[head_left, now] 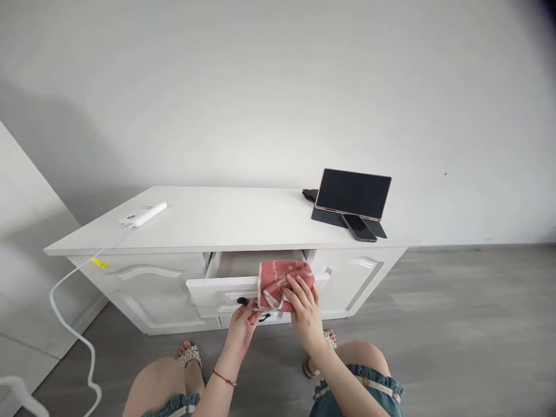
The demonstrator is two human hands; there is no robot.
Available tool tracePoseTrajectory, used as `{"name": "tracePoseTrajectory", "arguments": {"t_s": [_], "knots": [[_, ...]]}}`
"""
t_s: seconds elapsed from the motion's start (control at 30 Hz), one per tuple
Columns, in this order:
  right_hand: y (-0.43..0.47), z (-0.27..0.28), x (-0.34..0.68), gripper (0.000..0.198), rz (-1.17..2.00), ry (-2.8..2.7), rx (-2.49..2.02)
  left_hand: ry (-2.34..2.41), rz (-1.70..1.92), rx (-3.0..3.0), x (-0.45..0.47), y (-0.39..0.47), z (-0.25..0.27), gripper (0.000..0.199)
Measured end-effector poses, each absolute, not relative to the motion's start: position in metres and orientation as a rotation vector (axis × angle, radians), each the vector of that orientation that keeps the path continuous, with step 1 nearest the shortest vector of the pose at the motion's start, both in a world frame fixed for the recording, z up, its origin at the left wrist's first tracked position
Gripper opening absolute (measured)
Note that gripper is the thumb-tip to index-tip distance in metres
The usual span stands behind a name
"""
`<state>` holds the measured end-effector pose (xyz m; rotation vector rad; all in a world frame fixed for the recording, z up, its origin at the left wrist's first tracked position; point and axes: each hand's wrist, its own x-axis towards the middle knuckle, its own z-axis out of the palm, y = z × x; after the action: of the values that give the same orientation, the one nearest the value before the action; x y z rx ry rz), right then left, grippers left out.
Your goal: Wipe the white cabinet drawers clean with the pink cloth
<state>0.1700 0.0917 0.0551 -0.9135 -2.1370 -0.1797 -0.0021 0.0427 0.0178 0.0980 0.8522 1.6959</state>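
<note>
At far left, a smooth white panel (30,243) meets the plain pale wall (260,87). A thick white cable (72,327) bearing a yellow tag (99,263) curves up to a rounded white device (143,214) on the left end of the white surface (226,217). Toward the right of that surface are a dark crumpled item (308,194), a black-screened tablet (354,194) propped at a tilt on a dark cover, and a slim dark phone (359,228) lying against its lower edge. Grey wood-grain floor (460,318) stretches away to the right.

The left hand (243,327) reaches up beside a dark handle (243,301) on the partly pulled-out drawer (221,289), its fingers drawn close together at the cloth's lower left edge; whether they pinch it cannot be told. The cloth (273,278) drapes over the drawer's front panel. The right hand (307,315) lies over its right part, fingers extended and slightly bent; whether it also grips is unclear.

The drawer front has a raised moulded panel. The cloth looks soft and towel-like, dusty red with pale markings and whitish edging, bunched into folds beneath the right fingers.
</note>
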Motion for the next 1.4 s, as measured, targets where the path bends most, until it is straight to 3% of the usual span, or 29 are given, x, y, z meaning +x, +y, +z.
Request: {"name": "tracePoseTrajectory", "arguments": {"t_s": [0.5, 0.83, 1.1, 1.4], "knots": [[0.103, 0.007, 0.213, 0.045, -0.301, -1.887, -1.129, 0.942, 1.638, 0.125, -0.003, 0.040, 0.017, 0.017], [0.092, -0.041, 0.203, 0.023, -0.138, -1.843, -1.259, 0.949, 1.641, 0.152, -0.001, 0.038, 0.022, 0.023], [0.091, -0.010, 0.174, 0.033, -0.015, -1.752, -1.201, 0.964, 1.649, 0.126, 0.001, 0.037, 0.022, 0.023], [0.065, 0.036, 0.101, 0.028, -0.035, -1.987, -1.041, 0.735, 1.726, 0.043, 0.007, 0.025, 0.010, 0.023]]}}
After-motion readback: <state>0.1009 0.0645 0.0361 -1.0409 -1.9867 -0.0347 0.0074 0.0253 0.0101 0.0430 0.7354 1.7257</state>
